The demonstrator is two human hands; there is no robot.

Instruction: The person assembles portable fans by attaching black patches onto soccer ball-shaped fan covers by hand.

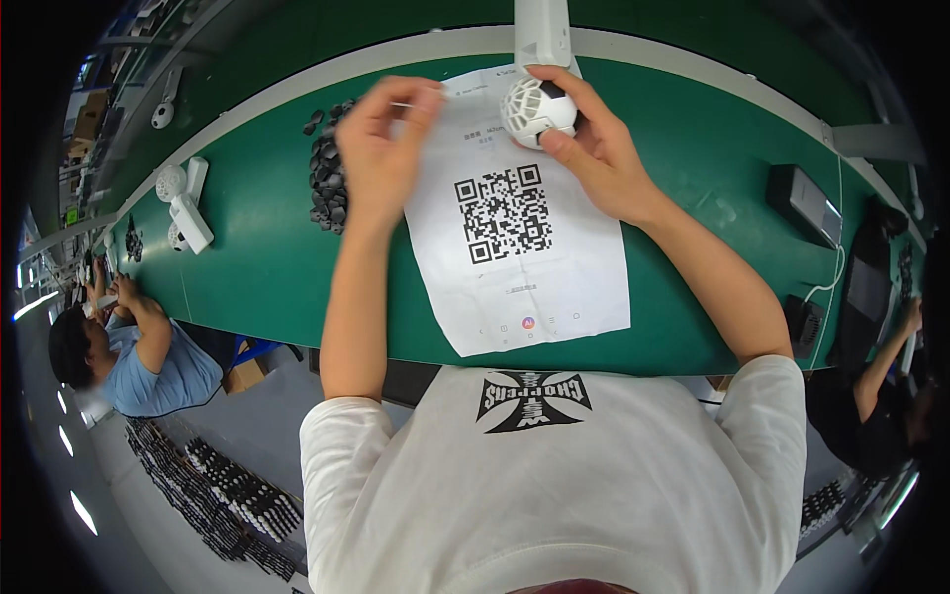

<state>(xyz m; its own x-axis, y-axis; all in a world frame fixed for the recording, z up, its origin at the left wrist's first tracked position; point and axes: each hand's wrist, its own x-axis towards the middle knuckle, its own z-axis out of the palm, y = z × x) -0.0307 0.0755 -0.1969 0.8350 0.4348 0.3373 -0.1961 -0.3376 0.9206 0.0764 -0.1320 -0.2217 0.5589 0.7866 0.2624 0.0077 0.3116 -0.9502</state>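
My right hand is closed round a white ball-shaped head with an open lattice on its left side and black patches like a football's. A white rectangular body extends from the head toward the far edge. My left hand hovers to the left of it, slightly blurred. Its thumb and forefinger are pinched together, and whatever lies between them is too small to make out. Close by that hand is a pile of small black pieces. Under both hands lies a white paper sheet with a square printed code.
The green table carries more white ball-headed devices at the left. At the right stand a dark box with a grey face and a black block with a white cable. Other people work at both sides.
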